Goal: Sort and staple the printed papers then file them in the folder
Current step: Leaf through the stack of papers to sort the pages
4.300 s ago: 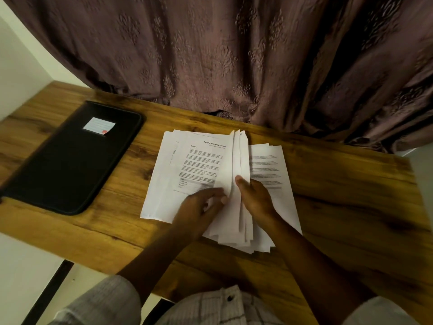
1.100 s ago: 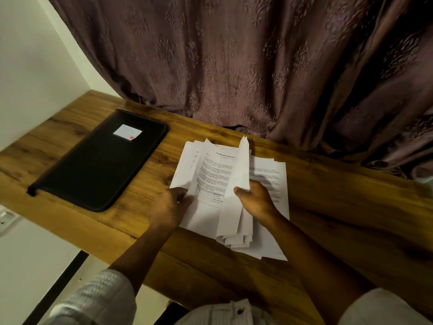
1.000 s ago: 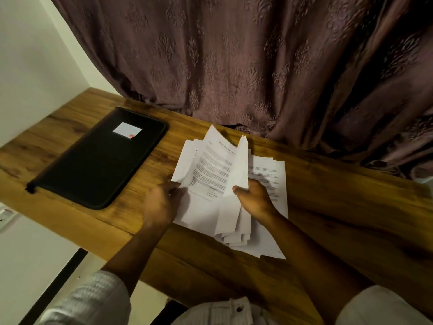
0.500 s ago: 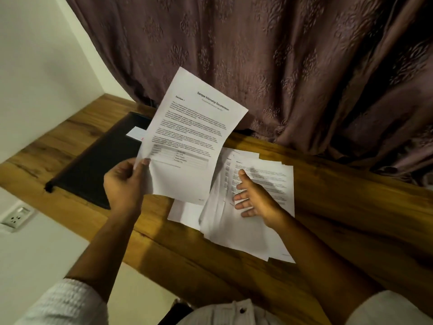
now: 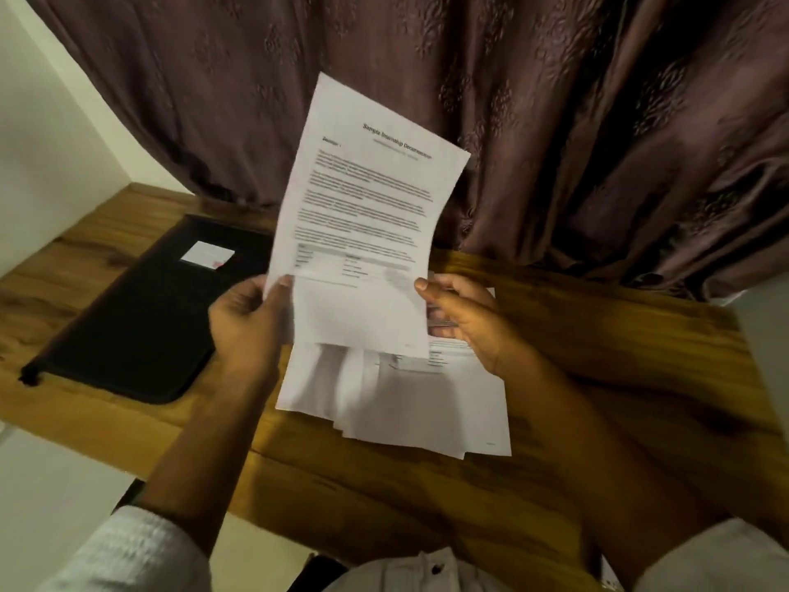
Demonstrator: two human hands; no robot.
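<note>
One printed sheet (image 5: 367,215) with a heading and text stands upright above the desk. My left hand (image 5: 249,322) pinches its lower left edge between thumb and fingers. My right hand (image 5: 465,318) holds its lower right edge, thumb on the front. Below them a loose pile of printed papers (image 5: 405,403) lies fanned on the wooden desk (image 5: 619,356). A black zip folder (image 5: 141,318) with a small white label lies shut on the desk to the left. No stapler is in view.
A brown patterned curtain (image 5: 555,121) hangs along the desk's far edge. A white wall (image 5: 51,143) bounds the left side. The desk's near edge runs just in front of my body.
My left hand lifted one sheet off the pile and raised it upright. My right hand left the pile, where it lay flat, and took the sheet's right edge.
</note>
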